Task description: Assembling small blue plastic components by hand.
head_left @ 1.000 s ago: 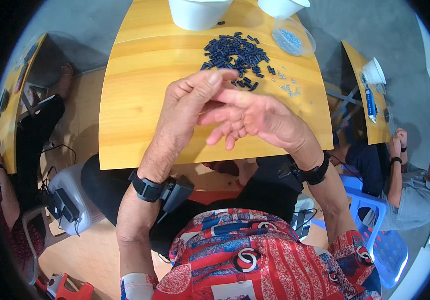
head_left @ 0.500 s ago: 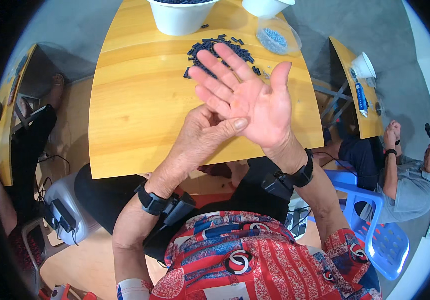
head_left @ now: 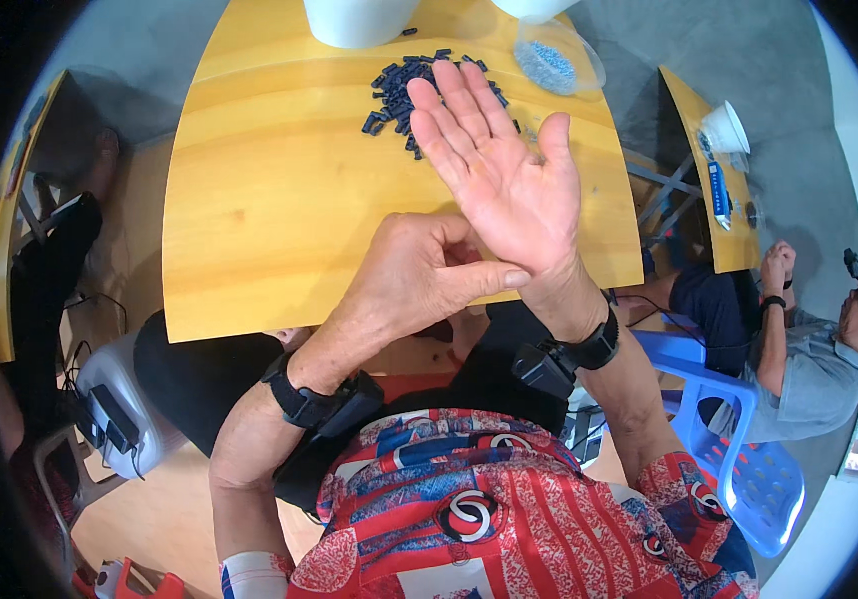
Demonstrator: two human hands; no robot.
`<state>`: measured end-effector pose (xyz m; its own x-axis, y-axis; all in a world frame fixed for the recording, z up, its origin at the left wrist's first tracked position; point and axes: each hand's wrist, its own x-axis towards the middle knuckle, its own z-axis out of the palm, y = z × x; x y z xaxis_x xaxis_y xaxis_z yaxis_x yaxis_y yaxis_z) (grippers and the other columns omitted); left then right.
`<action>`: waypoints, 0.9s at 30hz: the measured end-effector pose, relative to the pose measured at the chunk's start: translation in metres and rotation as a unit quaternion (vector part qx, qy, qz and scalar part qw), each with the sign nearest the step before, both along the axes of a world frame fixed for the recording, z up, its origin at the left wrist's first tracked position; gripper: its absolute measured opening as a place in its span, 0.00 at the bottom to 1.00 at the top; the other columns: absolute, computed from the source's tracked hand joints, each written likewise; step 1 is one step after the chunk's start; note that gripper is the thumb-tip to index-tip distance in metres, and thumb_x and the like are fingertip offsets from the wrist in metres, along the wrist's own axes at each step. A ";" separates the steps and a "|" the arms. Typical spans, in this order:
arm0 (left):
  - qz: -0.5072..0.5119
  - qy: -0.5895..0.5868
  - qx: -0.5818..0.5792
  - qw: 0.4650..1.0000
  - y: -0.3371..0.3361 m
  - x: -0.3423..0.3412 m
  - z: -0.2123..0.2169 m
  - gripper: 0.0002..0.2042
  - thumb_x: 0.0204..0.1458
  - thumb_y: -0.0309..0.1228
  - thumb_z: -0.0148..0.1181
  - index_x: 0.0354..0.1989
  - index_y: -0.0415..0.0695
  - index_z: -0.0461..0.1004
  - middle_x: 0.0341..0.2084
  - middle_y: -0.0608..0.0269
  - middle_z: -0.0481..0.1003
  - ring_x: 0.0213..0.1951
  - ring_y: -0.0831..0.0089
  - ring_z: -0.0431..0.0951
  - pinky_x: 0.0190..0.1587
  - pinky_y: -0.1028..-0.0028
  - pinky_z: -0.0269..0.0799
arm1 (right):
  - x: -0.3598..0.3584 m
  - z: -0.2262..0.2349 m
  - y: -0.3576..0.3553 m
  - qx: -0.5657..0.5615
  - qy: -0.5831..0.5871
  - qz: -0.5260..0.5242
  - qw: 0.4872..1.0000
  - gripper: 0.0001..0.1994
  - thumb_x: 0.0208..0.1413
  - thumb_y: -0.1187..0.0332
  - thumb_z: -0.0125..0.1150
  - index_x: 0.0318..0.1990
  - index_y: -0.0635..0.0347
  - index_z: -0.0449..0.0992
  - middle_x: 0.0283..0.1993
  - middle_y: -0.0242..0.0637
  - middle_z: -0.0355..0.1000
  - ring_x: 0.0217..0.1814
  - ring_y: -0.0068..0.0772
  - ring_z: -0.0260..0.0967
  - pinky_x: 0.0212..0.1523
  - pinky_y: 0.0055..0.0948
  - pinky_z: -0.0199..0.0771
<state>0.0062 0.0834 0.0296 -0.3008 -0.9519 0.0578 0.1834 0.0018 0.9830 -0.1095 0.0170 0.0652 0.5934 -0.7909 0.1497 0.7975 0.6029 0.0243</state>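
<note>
My right hand (head_left: 521, 195) is raised over the table, palm up, its fingers stretched out and nothing in it. My left hand (head_left: 417, 268) grips the edge of the right wrist, with its thumb laid across the heel of the palm; its fingertips are hidden behind the wrist. Beyond the right fingers lies a pile of small dark blue cylindrical pieces (head_left: 389, 98), partly covered by that hand. Each wrist wears a black strap with a dark box-shaped device.
The wooden table (head_left: 249, 240) carries a white tub (head_left: 361, 20), a second white container (head_left: 534, 6) and a clear tray (head_left: 589, 70) of small light blue pieces. On the right, a person sits by another table (head_left: 694, 130) and a blue chair (head_left: 694, 379); a grey stool (head_left: 114, 399) stands left.
My left hand's grip has slid from the little-finger side of the right palm down to the wrist. The right hand's fingers have drawn closer together.
</note>
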 end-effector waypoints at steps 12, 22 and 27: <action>-0.009 0.007 0.107 0.994 0.005 0.007 0.010 0.19 0.52 0.40 0.63 0.17 0.36 0.76 0.09 0.68 0.70 0.13 0.85 0.66 0.16 0.81 0.62 | 0.008 -0.003 0.008 0.004 -0.032 -0.020 0.999 0.37 0.57 0.49 0.51 0.66 0.65 0.48 0.71 0.46 0.44 0.75 0.46 0.32 0.74 0.44 0.28; -0.089 0.075 0.049 0.992 0.004 0.007 0.000 0.10 0.50 0.31 0.65 0.26 0.36 0.77 0.13 0.68 0.72 0.15 0.84 0.68 0.18 0.83 0.64 | -0.004 -0.010 0.013 0.095 -0.101 -0.050 0.989 0.37 0.61 0.42 0.34 0.65 0.68 0.50 0.68 0.48 0.51 0.73 0.44 0.42 0.73 0.43 0.38; -0.062 0.030 0.042 0.997 0.001 0.005 0.001 0.10 0.47 0.31 0.68 0.22 0.37 0.78 0.12 0.69 0.72 0.14 0.85 0.67 0.18 0.82 0.62 | -0.005 -0.016 0.012 0.101 -0.116 -0.047 0.987 0.39 0.60 0.39 0.29 0.64 0.69 0.53 0.64 0.50 0.58 0.70 0.45 0.48 0.71 0.44 0.43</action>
<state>0.0108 0.0848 0.0303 -0.4157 -0.9095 0.0011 0.2356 -0.1066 0.9660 -0.1142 0.0286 0.0495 0.4835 -0.8688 0.1065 0.8086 0.4900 0.3256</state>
